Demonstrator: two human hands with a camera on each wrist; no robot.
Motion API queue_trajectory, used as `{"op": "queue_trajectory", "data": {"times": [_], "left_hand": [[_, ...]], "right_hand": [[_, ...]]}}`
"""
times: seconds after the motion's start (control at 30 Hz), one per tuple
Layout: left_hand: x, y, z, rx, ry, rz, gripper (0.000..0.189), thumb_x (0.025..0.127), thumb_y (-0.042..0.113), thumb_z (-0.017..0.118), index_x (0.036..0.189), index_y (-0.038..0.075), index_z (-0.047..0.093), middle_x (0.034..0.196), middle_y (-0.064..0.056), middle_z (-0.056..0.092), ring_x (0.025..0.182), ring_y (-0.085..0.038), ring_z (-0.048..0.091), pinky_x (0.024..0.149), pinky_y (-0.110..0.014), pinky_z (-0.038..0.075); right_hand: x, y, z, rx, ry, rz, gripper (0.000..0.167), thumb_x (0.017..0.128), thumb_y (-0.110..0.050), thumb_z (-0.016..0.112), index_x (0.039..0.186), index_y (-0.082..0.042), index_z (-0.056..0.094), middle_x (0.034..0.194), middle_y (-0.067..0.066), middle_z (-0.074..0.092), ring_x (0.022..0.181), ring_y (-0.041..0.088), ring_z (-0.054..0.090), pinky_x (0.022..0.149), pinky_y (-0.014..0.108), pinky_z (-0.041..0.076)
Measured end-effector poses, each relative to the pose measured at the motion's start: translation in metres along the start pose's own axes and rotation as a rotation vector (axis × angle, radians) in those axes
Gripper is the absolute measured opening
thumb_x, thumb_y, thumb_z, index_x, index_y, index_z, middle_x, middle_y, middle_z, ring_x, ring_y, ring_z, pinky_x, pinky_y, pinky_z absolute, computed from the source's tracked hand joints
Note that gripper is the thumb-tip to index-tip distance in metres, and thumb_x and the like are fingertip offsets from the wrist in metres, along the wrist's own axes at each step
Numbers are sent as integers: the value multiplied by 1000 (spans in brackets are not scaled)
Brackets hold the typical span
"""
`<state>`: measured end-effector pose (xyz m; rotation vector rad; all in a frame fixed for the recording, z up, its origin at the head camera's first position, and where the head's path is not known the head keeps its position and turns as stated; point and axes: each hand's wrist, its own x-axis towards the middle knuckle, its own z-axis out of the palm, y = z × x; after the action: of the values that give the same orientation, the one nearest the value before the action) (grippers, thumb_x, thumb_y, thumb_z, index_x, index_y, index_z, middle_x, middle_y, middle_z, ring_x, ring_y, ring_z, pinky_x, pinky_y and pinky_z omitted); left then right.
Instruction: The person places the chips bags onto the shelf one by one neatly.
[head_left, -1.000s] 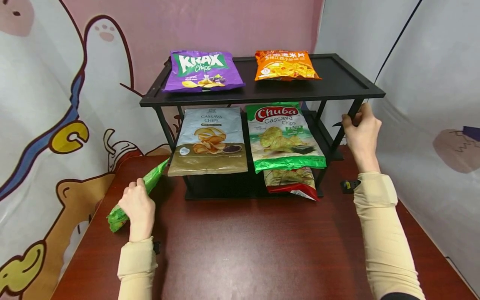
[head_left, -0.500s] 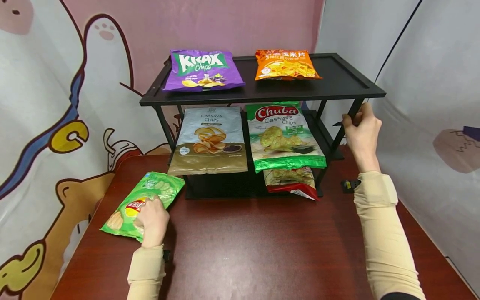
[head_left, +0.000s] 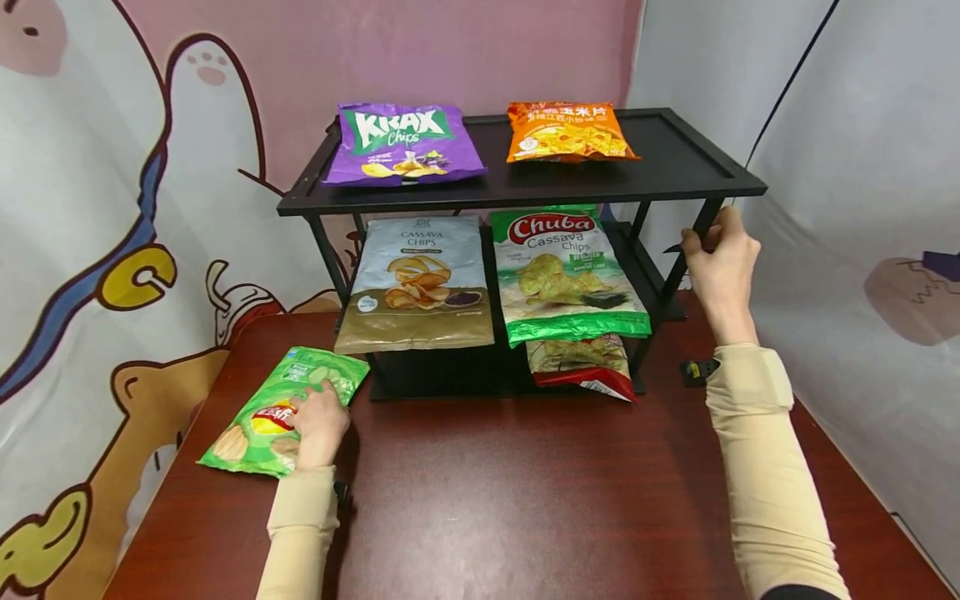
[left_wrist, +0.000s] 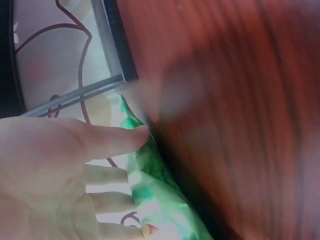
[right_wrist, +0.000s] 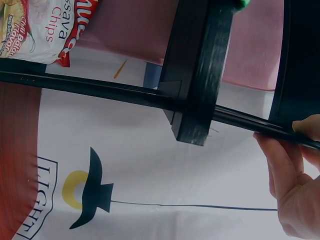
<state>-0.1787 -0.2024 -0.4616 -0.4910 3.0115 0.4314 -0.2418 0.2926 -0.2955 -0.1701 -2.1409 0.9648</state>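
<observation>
A green bag of potato chips (head_left: 243,429) lies face up on the table, left of the black three-level shelf rack (head_left: 675,162). My left hand (head_left: 321,423) is over the bag's right side. In the left wrist view its fingers (left_wrist: 112,201) are nearly straight and reach to the green bag (left_wrist: 160,187), with nothing gripped. At the rack's right end, my right hand (head_left: 723,271) holds the slanted front post between thumb and fingers. The right wrist view has that hand (right_wrist: 295,185) pinching the thin black post (right_wrist: 245,122).
On the rack's top lie a purple chip bag (head_left: 405,158) and an orange one (head_left: 570,137). Below are a grey-gold cassava chip bag (head_left: 420,308) and a green-white Chuba bag (head_left: 570,275). A red-edged bag (head_left: 581,362) sits lowest. The brown table (head_left: 487,500) extends in front.
The green bag stood on edge in my left hand's grip, then came down flat on the table. My left hand let go and shifted right. The right hand stays on the post.
</observation>
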Motion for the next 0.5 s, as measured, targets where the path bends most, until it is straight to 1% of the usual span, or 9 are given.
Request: {"op": "queue_trajectory", "data": {"times": [0.13, 0.23, 0.3, 0.37, 0.43, 0.5], "left_hand": [[-3, -8, -6, 17, -43, 32, 43, 82, 2, 47, 123, -10, 44, 122, -40, 50, 116, -62, 41, 88, -73, 36], [-6, -16, -16, 36, -82, 52, 37, 80, 1, 49, 115, -12, 52, 117, -40, 53, 110, -60, 47, 87, -72, 37], [-9, -22, -23, 50, -98, 69, 29, 80, 0, 48, 104, -12, 59, 110, -40, 56, 103, -57, 53, 83, -68, 42], [-12, -29, -28, 58, -104, 92, 21, 80, 0, 48, 88, -11, 63, 101, -39, 60, 92, -52, 59, 76, -62, 47], [-15, -36, -33, 44, -98, 115, 19, 79, 1, 48, 74, -8, 63, 91, -36, 62, 80, -46, 62, 68, -55, 50], [-17, -41, -36, 37, -110, 132, 17, 77, 2, 50, 65, -4, 61, 82, -31, 63, 71, -38, 62, 62, -50, 49]], "right_hand": [[0, 0, 1, 8, 4, -5, 10, 87, -16, 58, 81, -16, 50, 59, -34, 41, 58, -13, 43, 60, 13, 33], [1, 0, 1, 12, 10, -8, 11, 86, -15, 58, 80, -17, 50, 58, -34, 41, 58, -13, 42, 60, 12, 33], [1, 0, 1, 12, 11, -7, 11, 86, -15, 58, 79, -18, 49, 58, -34, 41, 58, -13, 42, 60, 12, 33], [1, 0, 0, 11, 8, -5, 11, 86, -15, 58, 79, -18, 49, 58, -34, 41, 58, -13, 42, 60, 12, 33], [1, 0, 0, 11, 5, 0, 12, 87, -16, 58, 79, -18, 49, 58, -34, 41, 58, -12, 42, 60, 13, 33], [0, 0, 0, 9, 2, 4, 11, 87, -17, 57, 79, -18, 49, 58, -33, 41, 58, -12, 42, 60, 13, 33]]}}
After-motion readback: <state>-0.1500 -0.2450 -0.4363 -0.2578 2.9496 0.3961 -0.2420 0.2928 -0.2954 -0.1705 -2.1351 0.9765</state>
